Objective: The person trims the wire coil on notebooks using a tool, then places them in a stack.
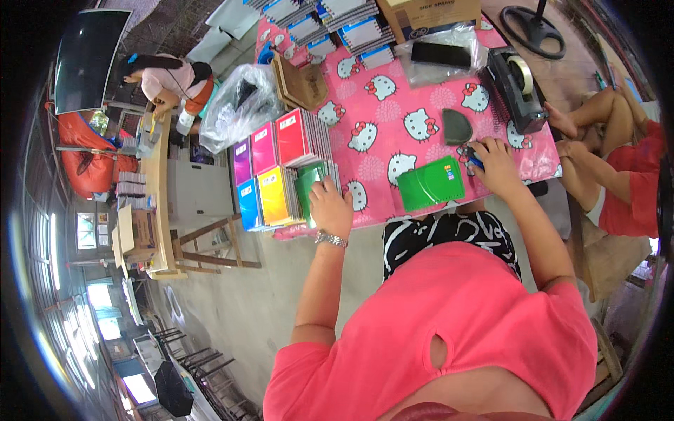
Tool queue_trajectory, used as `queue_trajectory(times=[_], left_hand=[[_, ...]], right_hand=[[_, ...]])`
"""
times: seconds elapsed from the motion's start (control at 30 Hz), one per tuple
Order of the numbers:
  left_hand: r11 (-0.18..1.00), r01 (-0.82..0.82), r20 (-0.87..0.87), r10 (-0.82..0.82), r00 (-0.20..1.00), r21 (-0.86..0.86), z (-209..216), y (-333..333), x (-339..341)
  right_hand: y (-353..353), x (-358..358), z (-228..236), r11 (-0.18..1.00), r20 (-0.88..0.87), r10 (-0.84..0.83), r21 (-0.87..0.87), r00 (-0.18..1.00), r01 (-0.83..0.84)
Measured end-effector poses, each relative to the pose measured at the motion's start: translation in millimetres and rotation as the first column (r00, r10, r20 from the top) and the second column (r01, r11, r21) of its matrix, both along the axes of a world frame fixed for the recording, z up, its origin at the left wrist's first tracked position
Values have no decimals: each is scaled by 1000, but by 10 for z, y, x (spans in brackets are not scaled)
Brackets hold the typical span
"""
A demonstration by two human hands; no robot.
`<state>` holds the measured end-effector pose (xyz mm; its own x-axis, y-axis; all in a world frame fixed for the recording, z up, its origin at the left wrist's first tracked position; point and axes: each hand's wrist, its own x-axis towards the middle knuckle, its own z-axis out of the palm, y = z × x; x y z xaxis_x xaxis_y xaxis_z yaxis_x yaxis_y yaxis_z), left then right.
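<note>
My left hand [331, 210], with a metal watch on its wrist, lies on a stack of green notebooks [306, 184], fingers spread over the top. Whether it grips a notebook is not clear. At the table's right side, my right hand [497, 165] is curled over a small blue-and-black object [474, 160], partly hidden by the fingers. Between my hands a single green spiral notebook [431, 184] lies flat near the front edge. Beside the left hand stand stacks of yellow notebooks [274, 193], blue notebooks [248, 202] and red notebooks [291, 137].
Pink patterned cloth covers the table [379, 151]. A dark rounded pad [457, 127], a black tape dispenser [516, 91], a plastic bag [242, 109], a cardboard box [432, 17] and spiral notebook piles [358, 35] surround the work area. One person [172, 81] is at left, another [632, 172] sits at right.
</note>
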<state>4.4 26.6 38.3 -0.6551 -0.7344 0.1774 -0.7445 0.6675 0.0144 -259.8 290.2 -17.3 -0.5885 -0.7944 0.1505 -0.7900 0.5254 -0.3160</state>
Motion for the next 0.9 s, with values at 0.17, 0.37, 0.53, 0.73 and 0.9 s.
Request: queue_trajectory(times=[0.17, 0.37, 0.53, 0.73, 0.9], left_hand=[[999, 12, 42, -14, 999, 53, 96, -14, 80], [999, 27, 108, -22, 994, -45, 212, -165, 112], [987, -65, 197, 35, 980, 147, 257, -267, 147], [956, 54, -258, 23, 966, 289, 776, -495, 180], [917, 336, -527, -182, 830, 214, 695, -891, 451]], right_hand=[[-11, -4, -33, 1000, -34, -4, -4, 999, 4], [-21, -1, -10, 1000, -43, -6, -16, 999, 6], [-26, -9, -1, 1000, 1, -7, 15, 1000, 7], [-10, -24, -44, 999, -23, -20, 25, 1000, 20], [-11, -14, -72, 1000, -40, -10, 2, 999, 10]])
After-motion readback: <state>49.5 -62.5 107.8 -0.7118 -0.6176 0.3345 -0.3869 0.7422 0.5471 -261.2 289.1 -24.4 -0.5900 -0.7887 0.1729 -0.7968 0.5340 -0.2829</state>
